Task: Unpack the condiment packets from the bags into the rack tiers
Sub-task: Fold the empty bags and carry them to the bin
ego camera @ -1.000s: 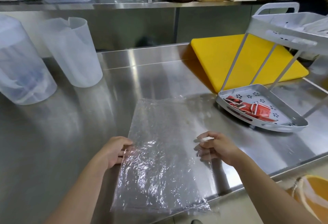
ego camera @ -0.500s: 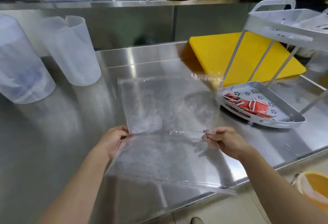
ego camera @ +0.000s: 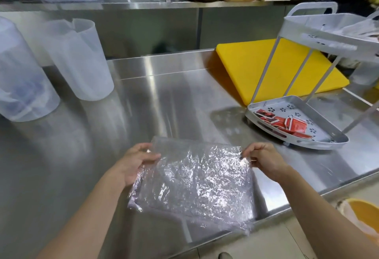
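A clear, crinkled plastic bag [ego camera: 194, 180] lies folded in half at the front edge of the steel counter, with nothing visible inside. My left hand [ego camera: 135, 162] grips its left side at the fold. My right hand [ego camera: 264, 159] pinches the fold's right corner. To the right stands a white two-tier rack; its lower tier [ego camera: 320, 141] holds several red condiment packets [ego camera: 287, 124]. The upper tier [ego camera: 328, 33] holds pale packaging I cannot make out.
A yellow cutting board [ego camera: 246, 67] lies behind the rack. Two translucent plastic jugs [ego camera: 78, 59] stand at the back left. A shelf [ego camera: 143, 4] above carries containers and wooden boards. An orange bin [ego camera: 363, 217] sits below the counter's right front edge [ego camera: 287, 203].
Both hands lifted the flat bag's near half and folded it over, then laid the doubled bag down at the counter's front edge.
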The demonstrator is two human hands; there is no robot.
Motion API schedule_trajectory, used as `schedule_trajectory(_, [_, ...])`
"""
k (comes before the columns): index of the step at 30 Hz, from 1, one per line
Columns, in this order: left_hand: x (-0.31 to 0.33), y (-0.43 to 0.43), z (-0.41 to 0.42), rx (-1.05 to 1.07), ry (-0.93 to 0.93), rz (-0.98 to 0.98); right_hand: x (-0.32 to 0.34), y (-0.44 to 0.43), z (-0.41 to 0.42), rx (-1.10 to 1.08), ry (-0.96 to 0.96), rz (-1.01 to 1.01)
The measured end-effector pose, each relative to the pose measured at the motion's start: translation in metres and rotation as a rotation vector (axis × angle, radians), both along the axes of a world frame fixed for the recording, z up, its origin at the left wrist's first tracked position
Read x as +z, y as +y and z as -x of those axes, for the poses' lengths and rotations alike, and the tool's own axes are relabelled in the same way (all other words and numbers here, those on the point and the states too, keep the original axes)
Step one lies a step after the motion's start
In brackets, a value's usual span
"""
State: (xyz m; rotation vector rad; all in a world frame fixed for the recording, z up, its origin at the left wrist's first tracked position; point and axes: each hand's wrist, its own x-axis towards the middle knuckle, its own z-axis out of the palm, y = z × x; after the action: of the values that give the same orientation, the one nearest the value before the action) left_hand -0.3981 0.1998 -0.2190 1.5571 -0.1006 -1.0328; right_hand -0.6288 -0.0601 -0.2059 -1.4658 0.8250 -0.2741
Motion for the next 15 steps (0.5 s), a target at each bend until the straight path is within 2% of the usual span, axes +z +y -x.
schedule_trajectory(4, [0.002, -0.008, 0.002, 0.104, -0.172, 0.012, 0.001, -0.004, -0.001, 0.008, 0.011, 0.124])
schedule_trajectory(7, [0.015, -0.014, -0.003, 0.051, -0.416, 0.038, 0.012, -0.005, -0.013, -0.032, 0.098, 0.465])
schedule_trajectory(9, [0.035, -0.021, -0.003, -0.036, -0.56, 0.088, 0.028, -0.001, -0.024, 0.063, 0.091, 0.572])
schedule_trajectory(13, [0.074, -0.034, 0.003, -0.267, -0.756, 0.204, 0.064, 0.016, -0.047, 0.45, 0.084, 0.487])
schedule_trajectory(15, [0.087, -0.038, 0.005, -0.356, -0.826, 0.211, 0.074, 0.024, -0.058, 0.57, 0.118, 0.399])
